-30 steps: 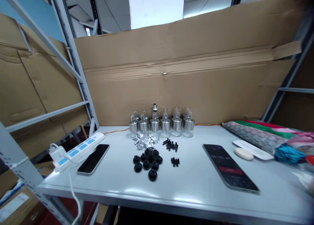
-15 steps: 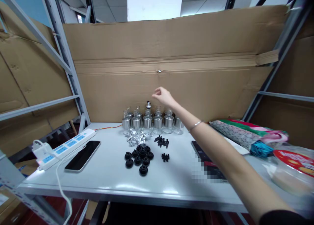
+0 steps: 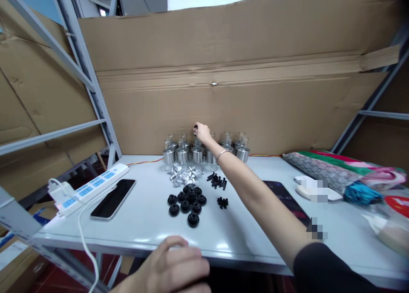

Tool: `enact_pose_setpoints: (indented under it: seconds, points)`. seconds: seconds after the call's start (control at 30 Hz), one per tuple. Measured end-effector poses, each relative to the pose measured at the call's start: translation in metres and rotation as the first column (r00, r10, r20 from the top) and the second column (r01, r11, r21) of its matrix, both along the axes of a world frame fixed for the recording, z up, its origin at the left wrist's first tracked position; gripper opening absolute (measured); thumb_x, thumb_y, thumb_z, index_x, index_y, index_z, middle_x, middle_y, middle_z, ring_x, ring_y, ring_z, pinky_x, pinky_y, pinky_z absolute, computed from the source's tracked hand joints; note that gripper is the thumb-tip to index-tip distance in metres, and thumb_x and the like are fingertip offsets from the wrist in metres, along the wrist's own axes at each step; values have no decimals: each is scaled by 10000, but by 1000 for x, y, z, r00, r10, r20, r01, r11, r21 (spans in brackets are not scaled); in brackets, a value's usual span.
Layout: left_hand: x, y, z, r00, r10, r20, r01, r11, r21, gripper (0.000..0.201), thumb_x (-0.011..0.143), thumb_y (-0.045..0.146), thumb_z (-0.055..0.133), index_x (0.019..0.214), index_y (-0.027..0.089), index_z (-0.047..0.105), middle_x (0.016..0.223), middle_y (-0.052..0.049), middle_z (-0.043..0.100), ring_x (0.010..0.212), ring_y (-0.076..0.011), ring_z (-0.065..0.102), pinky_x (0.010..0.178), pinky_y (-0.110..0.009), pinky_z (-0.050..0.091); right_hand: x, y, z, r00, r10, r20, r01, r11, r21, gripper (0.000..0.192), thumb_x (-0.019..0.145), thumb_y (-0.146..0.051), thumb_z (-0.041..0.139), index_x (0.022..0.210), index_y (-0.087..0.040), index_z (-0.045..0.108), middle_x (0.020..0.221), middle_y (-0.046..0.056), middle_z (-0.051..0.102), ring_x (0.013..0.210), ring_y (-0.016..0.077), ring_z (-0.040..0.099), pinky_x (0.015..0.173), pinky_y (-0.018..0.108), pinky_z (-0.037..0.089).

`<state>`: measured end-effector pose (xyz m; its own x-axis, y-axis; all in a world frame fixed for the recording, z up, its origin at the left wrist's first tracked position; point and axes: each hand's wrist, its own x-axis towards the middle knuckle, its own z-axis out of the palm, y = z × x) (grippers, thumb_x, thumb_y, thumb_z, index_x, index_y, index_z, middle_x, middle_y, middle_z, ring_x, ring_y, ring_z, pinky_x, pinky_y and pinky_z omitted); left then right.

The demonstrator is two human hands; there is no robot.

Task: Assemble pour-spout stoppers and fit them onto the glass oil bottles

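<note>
At back of white table [image 3: 255, 237], against cardboard backing [image 3: 223, 109]: row of small glass bottles with silver collars [image 3: 182, 155], standing close together. Right hand [image 3: 202, 133] stretched far forward, arm fully extended over table, fingertips [image 3: 195, 127] pinched on black cap [image 3: 195, 126] atop one mid-row bottle [image 3: 197, 153]. Left hand [image 3: 177, 265] low at near table edge, fingers curled loosely; whether holding anything, cannot tell.

Risk, as judged: bottles packed tight, so sideways tug on cap likely to tip neighbours, domino fashion. Forearm passes right over small black screws [image 3: 216, 181] and rubber caps [image 3: 188, 201]; dropped wrist liable to scatter them. Long reach means poor leverage, slip of cap probable.

Elsewhere: silver rings [image 3: 184, 175] before bottles, dark phone [image 3: 112, 198] beside power strip [image 3: 91, 190] at left.
</note>
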<state>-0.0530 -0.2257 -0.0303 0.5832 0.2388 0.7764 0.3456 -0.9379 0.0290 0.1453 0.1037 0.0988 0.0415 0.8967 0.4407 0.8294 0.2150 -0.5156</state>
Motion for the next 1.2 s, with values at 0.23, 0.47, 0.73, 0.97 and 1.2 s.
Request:
enact_pose_setpoints:
  seconds: [0.23,0.47,0.73,0.97,1.2]
  points:
    - [43,81,68,970,130,205,-140,989,36,293,831,138,464,1116,200,469,1088,-94,563,1067,-203,528,916,-394,469,13,-24,53,957,138,-255,16,853,522,302,954,-264,283,1123,-204,526,986,70,651,904,151,606,832,287,435]
    - [71,164,71,816,381,435,-248,910,-332,578,757,381,631,1242,182,389,1309,-142,441,1247,-263,408,1020,-429,366,14,-101,72,689,564,-455,-10,635,772,413,956,-478,191,1119,-245,491,857,45,591,802,147,608,689,292,466]
    - [95,155,66,863,331,381,61,681,-730,436,600,368,745,920,158,536,814,-21,616,725,-156,558,639,-258,440,-17,-159,32,332,626,-705,-371,775,513,382,836,-594,458,733,-227,421,507,-61,433,441,72,424,446,203,372]
    - [86,135,65,897,123,424,319,482,-816,350,561,340,737,781,132,561,715,-35,613,662,-160,565,628,-280,436,-12,-175,40,281,579,-765,-493,771,403,474,780,-681,475,700,-220,401,480,-68,411,408,64,419,416,208,357]
    - [70,139,73,695,-299,654,548,-369,-751,513,478,334,710,930,163,539,669,-29,627,620,-192,617,580,-291,463,-9,-192,52,180,544,-820,-516,762,392,465,776,-678,490,718,-226,399,493,-70,409,427,67,435,430,215,368]
